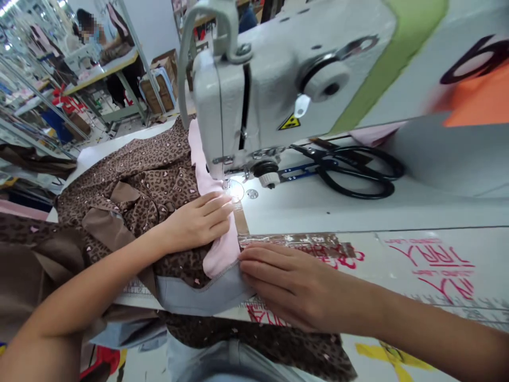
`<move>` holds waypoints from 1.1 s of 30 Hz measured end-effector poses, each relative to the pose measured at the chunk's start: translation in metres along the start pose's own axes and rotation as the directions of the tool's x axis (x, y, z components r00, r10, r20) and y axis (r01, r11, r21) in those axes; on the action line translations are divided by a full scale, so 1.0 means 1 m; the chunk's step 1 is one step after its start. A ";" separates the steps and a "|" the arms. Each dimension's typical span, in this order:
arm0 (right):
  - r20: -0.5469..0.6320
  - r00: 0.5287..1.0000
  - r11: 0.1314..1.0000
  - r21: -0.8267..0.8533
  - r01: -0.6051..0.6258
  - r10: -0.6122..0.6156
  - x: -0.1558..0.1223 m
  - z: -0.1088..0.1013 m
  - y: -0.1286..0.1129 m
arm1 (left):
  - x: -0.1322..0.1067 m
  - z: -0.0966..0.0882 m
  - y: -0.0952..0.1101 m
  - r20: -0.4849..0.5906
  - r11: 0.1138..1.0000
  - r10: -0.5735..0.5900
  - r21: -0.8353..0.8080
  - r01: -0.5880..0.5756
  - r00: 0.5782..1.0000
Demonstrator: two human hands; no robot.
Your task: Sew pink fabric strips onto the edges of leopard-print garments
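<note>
A brown leopard-print garment (143,180) with a pink trim strip (220,249) lies on the sewing table, fed under the presser foot (233,183) of a grey-white sewing machine (286,79). My left hand (199,220) lies flat on the pink trim and leopard cloth just in front of the needle, fingers stretched out. My right hand (286,284) rests flat at the trim's right edge, fingertips against the grey-blue fabric (199,294) near the table's front edge.
Black scissors (358,170) lie behind the needle on the machine bed. The white table (417,212) bears pink writing and tape. Another person sits at a table far back left (99,37), with boxes (159,79) nearby.
</note>
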State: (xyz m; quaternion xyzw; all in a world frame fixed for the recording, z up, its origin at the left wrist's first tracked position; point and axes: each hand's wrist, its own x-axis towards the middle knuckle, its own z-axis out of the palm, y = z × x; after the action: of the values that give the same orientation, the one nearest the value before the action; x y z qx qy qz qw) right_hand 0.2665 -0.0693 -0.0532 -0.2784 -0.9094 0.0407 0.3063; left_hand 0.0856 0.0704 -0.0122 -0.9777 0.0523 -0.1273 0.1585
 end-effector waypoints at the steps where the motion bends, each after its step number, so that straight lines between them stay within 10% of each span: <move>1: -0.005 1.000 1.000 -0.002 -0.003 0.003 0.000 0.000 0.000 | 0.002 0.006 -0.004 -0.003 0.999 0.025 -0.021 -0.025 1.000; 21: -0.003 1.000 0.997 -0.070 -0.029 0.029 0.006 -0.010 0.006 | -0.006 0.028 -0.002 -0.146 0.943 -0.152 -0.318 0.099 0.978; 28: 0.010 1.000 0.999 -0.030 -0.017 0.017 0.005 -0.006 0.016 | -0.004 0.019 0.004 0.072 0.878 -0.296 -0.373 0.301 0.953; 33: -0.008 0.999 0.999 -0.007 -0.041 0.041 0.002 -0.003 0.014 | -0.013 0.024 0.004 -0.050 0.917 -0.194 -0.364 0.163 0.980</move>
State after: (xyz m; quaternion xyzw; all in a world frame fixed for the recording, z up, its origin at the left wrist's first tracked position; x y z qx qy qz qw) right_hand 0.2733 -0.0565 -0.0531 -0.2984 -0.9023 0.0427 0.3081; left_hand 0.0792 0.0753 -0.0386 -0.9846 -0.0083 -0.1709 -0.0367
